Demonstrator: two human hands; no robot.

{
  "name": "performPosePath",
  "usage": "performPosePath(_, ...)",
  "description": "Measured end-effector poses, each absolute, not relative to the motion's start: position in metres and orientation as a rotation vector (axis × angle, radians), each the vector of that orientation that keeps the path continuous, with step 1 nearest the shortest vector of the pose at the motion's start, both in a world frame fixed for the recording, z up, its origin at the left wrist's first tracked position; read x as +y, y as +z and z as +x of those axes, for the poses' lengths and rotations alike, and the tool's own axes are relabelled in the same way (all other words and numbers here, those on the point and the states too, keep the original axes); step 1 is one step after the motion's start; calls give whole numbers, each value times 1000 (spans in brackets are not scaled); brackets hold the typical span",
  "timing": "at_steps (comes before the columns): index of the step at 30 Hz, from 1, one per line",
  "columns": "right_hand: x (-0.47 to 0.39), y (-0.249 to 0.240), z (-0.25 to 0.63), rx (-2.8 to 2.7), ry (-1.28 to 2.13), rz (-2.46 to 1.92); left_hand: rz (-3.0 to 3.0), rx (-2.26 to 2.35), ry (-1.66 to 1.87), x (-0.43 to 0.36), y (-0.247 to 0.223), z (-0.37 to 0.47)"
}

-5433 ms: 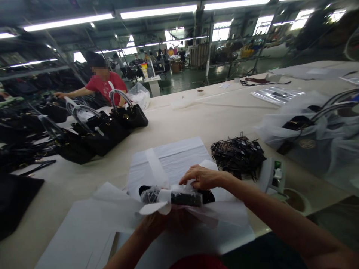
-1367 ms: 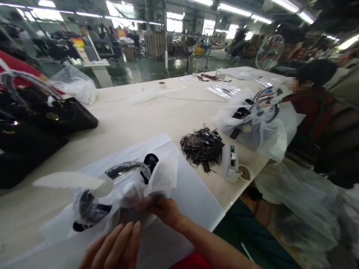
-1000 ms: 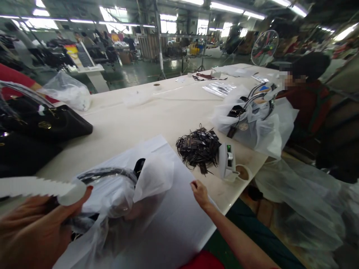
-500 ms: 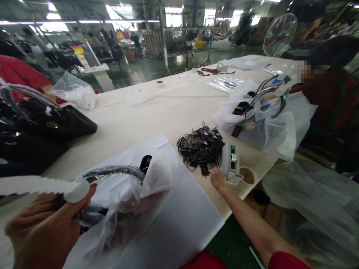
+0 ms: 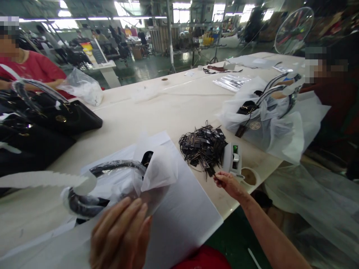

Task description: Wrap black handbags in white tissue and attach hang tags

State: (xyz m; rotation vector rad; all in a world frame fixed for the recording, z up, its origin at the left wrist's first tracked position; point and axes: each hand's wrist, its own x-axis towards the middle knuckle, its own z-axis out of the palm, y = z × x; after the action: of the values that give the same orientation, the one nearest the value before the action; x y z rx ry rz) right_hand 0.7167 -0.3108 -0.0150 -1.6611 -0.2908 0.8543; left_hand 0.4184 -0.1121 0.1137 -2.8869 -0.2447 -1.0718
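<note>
Far left, black handbags [image 5: 84,117] stand on table [image 5: 134,112]. Next, tissue-wrapped handbag [image 5: 117,188], handles [image 5: 117,165] in clear plastic, on white sheet [image 5: 185,209]. Your left hand [image 5: 120,233] before it, loosely bent; palm hidden, cannot tell whether it grips. Hang-tag pile [image 5: 200,145] right of sheet. At near edge, black hang tag [image 5: 210,171] pinched by your right hand [image 5: 228,185]; white holder [image 5: 228,157] beside.

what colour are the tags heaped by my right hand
Black, some with pale lettering; the tags show best in the head view.
</note>
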Motion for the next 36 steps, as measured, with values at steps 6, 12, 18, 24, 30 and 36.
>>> performPosePath(6,-322,21,711,-273,997,-1359,-3296,-139,-1083,-154,71,483)
performPosePath(12,-325,58,689,-488,1196,-1350,-3707,-201,-1027,-173,41,508)
performPosePath(18,-317,74,667,-629,1387,-1261,-4121,-567,-636,-193,36,514)
performPosePath(24,-304,74,656,-686,1442,-1243,-4231,-672,-636,-192,43,508)
performPosePath(30,-295,78,654,-705,1468,-1220,-4200,-766,-710,-185,49,503)
performPosePath(36,-289,79,652,-661,1490,-1205,-4205,-865,-631,-180,55,496)
